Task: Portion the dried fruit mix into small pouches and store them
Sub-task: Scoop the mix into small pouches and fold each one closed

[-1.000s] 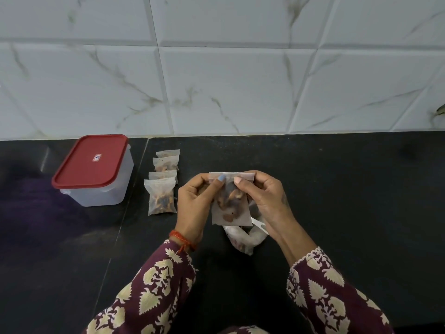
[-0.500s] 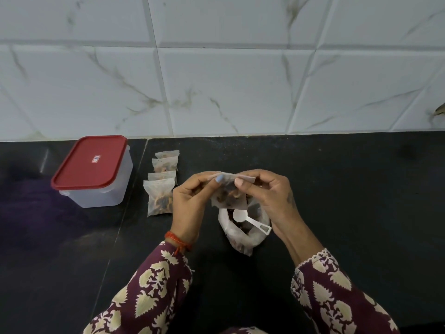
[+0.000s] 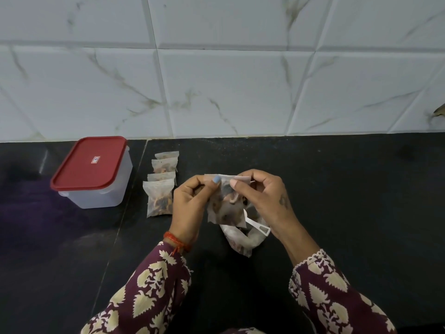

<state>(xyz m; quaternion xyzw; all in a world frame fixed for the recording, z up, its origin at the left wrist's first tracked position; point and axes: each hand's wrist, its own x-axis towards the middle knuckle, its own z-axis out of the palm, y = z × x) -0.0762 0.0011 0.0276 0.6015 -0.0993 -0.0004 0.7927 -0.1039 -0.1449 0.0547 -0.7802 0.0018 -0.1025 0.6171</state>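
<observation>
Head-worn, wide-angle, single view. Looks forward and down from close above onto black counter (image 3: 337,189), tiled wall (image 3: 228,80) at top, both hands and sleeves near frame bottom.

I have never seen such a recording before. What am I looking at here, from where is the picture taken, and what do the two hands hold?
There is no machine here: a person works with two bare hands. The single picture comes from a camera worn on the person's head, looking forward and down, so the sleeves enter from below.

The left hand and the right hand both pinch the top edge of a small pouch with dried fruit inside, held above the black counter.

Under the hands lies a bigger bag of fruit mix with a white scoop in it. To the left, four filled pouches lie in a row, overlapping. Further left stands a storage box with a red lid, which is closed.
</observation>
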